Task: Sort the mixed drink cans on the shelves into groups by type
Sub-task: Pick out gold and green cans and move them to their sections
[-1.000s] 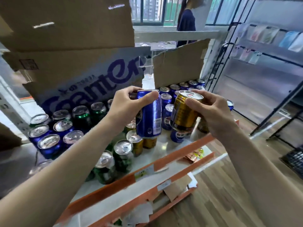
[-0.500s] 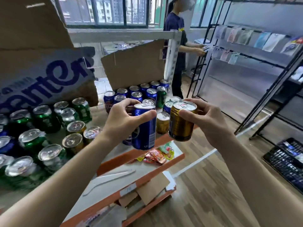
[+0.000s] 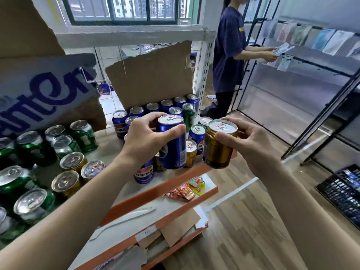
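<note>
My left hand (image 3: 145, 140) grips a tall blue can (image 3: 173, 149) above the shelf's front edge. My right hand (image 3: 251, 145) grips a short gold can (image 3: 219, 148) just to its right, out over the floor. On the shelf (image 3: 109, 151), green cans (image 3: 81, 136) crowd the left side, with a few gold cans (image 3: 73, 162) in front of them. Blue cans (image 3: 153, 108) stand in rows at the back right, with one green can (image 3: 188, 115) among them. More blue and gold cans stand under my hands.
Torn cardboard (image 3: 153, 76) stands behind the blue cans, and a printed box (image 3: 42, 94) sits behind the green ones. Snack packets (image 3: 187, 190) lie on the lower shelf. A person (image 3: 229, 45) stands at the black rack (image 3: 311, 61) on the right. A black crate (image 3: 342, 191) sits on the floor.
The view has swung right along the shelf, so the green cans slid to the left edge. Both hands still hold the same cans, now nearer the shelf's right end.
</note>
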